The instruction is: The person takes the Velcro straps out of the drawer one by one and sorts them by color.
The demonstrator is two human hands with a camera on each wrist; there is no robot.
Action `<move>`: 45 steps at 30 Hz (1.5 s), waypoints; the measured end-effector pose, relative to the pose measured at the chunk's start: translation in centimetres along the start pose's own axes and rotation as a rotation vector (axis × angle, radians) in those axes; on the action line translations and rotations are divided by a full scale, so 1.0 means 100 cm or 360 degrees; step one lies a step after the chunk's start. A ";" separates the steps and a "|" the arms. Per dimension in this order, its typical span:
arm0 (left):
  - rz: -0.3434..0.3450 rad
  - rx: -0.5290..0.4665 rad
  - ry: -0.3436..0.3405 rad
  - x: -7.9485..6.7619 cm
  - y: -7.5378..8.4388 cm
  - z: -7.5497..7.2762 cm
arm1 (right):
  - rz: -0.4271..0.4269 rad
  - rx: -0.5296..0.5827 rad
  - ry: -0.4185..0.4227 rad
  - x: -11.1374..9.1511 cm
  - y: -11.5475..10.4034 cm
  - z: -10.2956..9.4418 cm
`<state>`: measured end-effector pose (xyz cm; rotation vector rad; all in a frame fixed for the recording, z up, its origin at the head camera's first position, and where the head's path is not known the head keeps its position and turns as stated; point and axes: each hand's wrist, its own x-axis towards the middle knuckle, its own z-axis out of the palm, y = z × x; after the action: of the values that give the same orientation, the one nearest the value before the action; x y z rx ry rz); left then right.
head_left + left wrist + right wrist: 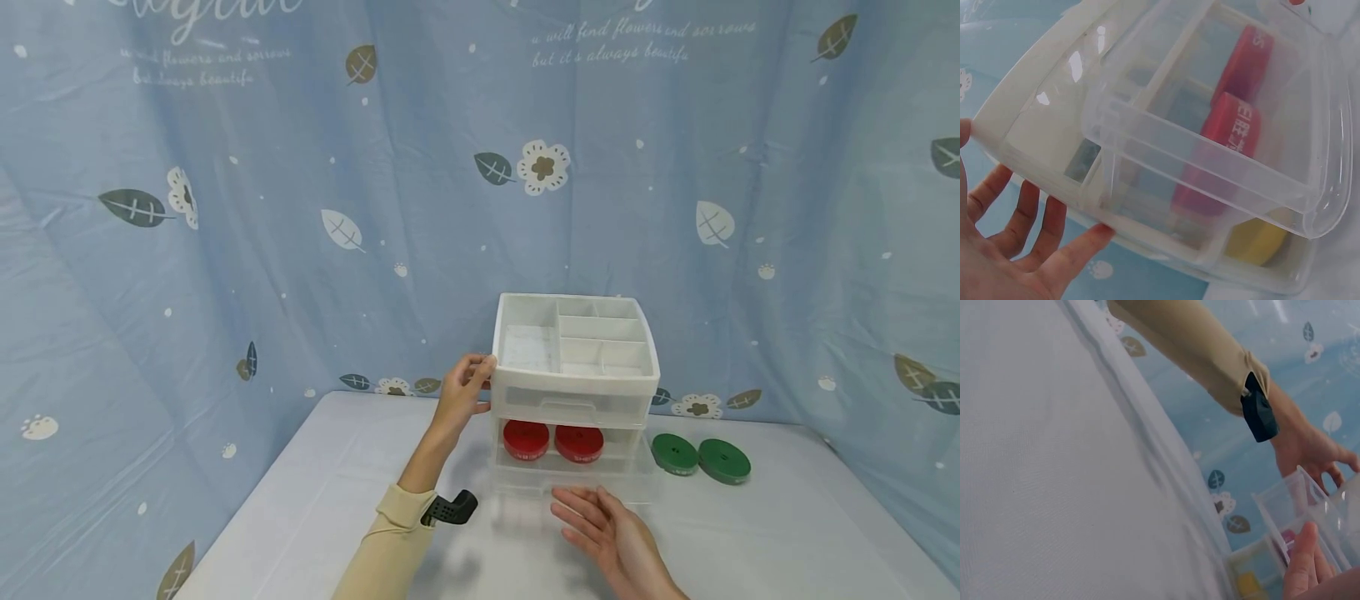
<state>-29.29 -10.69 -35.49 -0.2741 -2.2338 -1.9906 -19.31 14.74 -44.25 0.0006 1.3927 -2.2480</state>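
The fingers [1075, 253] of my left hand [459, 396] are spread, tips against the side of the white drawer unit [570, 380], bracing it rather than wrapping round anything. My right hand [618, 537] holds nothing; its fingers are loosely extended, right by the front of the clear drawer [517, 482], though I can't tell whether they touch it. That drawer stands well out from the unit, below the top one, with two red rolls [526, 440] lying side by side in it. I judge the step in hand to be working this drawer; if it's to be closed, the next move calls for flat, even pressure on its front while my left hand keeps the unit from sliding. A yellow piece [1259, 242] shows through the plastic lower down. Two green rolls [724, 462] lie on the white table [337, 492] just right of the unit, beside the drawer's path, not in it. The blue curtain [285, 167] hangs behind; my own right hand is the nearest obstacle to that drawer front.
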 end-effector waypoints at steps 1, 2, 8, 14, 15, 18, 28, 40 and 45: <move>0.0000 0.0000 0.0001 0.000 0.000 0.000 | -0.0001 -0.0002 0.0005 0.000 0.000 0.000; 0.0000 0.0002 0.0003 0.000 0.000 0.000 | -0.0002 0.0002 0.0009 -0.001 0.001 0.000; 0.0001 0.0005 0.0018 0.001 -0.001 0.002 | 0.0031 0.0055 0.0026 -0.003 0.003 0.002; 0.0010 0.0020 0.0041 0.000 0.000 0.003 | 0.0059 0.0062 0.0044 -0.004 0.005 0.004; 0.0011 0.0022 0.0044 -0.001 0.000 0.003 | 0.0059 0.0059 0.0050 -0.005 0.006 0.004; 0.0013 0.0024 0.0049 -0.001 0.000 0.003 | 0.0058 0.0048 0.0063 -0.006 0.007 0.005; -0.0006 0.0017 0.0024 0.000 0.001 0.002 | 0.0041 0.0005 0.0060 -0.007 0.009 0.003; -0.0006 0.0002 0.0018 0.001 0.000 0.002 | 0.0077 -0.0026 0.0025 -0.006 0.012 0.002; -0.0001 0.0002 0.0015 0.001 0.000 0.002 | 0.0102 -0.0141 0.0038 -0.006 0.013 0.002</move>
<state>-29.38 -10.53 -35.49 -0.2633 -2.2300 -1.9864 -18.21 14.36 -45.16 0.0420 1.4828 -2.1390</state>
